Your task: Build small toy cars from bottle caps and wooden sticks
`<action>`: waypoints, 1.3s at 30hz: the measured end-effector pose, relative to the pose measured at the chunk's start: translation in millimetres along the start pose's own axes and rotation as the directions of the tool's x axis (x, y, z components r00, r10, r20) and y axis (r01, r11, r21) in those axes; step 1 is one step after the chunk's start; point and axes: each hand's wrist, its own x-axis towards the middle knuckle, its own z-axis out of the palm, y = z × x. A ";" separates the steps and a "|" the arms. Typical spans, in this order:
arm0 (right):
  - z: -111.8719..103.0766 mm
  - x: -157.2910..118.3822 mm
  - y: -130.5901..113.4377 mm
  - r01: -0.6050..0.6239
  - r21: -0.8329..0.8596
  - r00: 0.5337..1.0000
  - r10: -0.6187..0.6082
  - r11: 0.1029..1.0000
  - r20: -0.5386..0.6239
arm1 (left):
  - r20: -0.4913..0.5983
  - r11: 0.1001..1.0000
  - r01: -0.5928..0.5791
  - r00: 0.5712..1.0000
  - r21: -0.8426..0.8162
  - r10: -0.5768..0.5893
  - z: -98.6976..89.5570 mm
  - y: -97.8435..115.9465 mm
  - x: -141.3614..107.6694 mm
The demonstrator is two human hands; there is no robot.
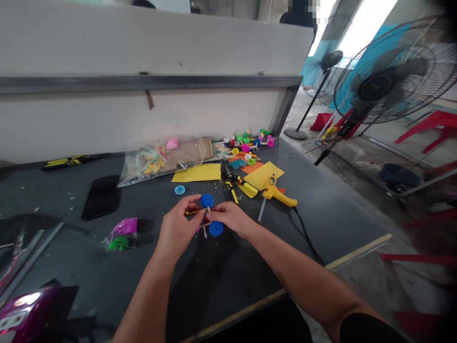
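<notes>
Stick-and-wheel piece (203, 223): it was held between both hands, above the front half of the bench (342, 202); its thin sticks looked easy to bend or twist if the two grips pulled unevenly.
Left hand (180, 226): thumb and fingers pinched the piece near its upper blue wheel (206, 200); pressing there could have tilted that wheel.
Right hand (232, 216): fingertips pinched a pale stick at the middle of the piece; a slip could have knocked a joint crooked. Whether the joints were firm could not be told.
Lower blue wheel (216, 228): it showed just below the right fingers, where a brush of the hand might have turned or loosened it.
Yellow glue gun (278, 193): it lay beyond the right hand; if hot, which could not be seen, a careless reach might have meant a burn.
Black cord (310, 242): it ran toward the bench's edge near the right forearm, so a snag could have dragged the gun.
Light blue wheel (179, 190): it lay loose beyond the left hand, and a stray knuckle could have sent it rolling.
</notes>
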 end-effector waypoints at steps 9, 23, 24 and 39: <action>1.2 -1.1 -1.7 0.012 -0.071 1.000 -0.014 0.997 -0.018 | -0.001 1.000 0.014 1.000 0.019 -0.014 0.8 2.5 -0.7; 0.4 -1.8 -3.3 0.049 -0.178 0.999 -0.051 0.983 -0.004 | 0.057 0.974 0.158 0.987 -0.161 -0.151 1.2 11.4 1.5; 0.6 -1.9 -3.6 0.046 -0.182 0.999 -0.048 0.982 -0.005 | 0.056 0.972 0.159 0.987 -0.171 -0.152 1.5 10.1 1.7; -2.4 0.2 -1.7 -0.031 -0.040 0.998 0.029 0.999 -0.048 | -0.045 0.993 0.065 0.997 -0.095 -0.070 -0.2 5.1 0.0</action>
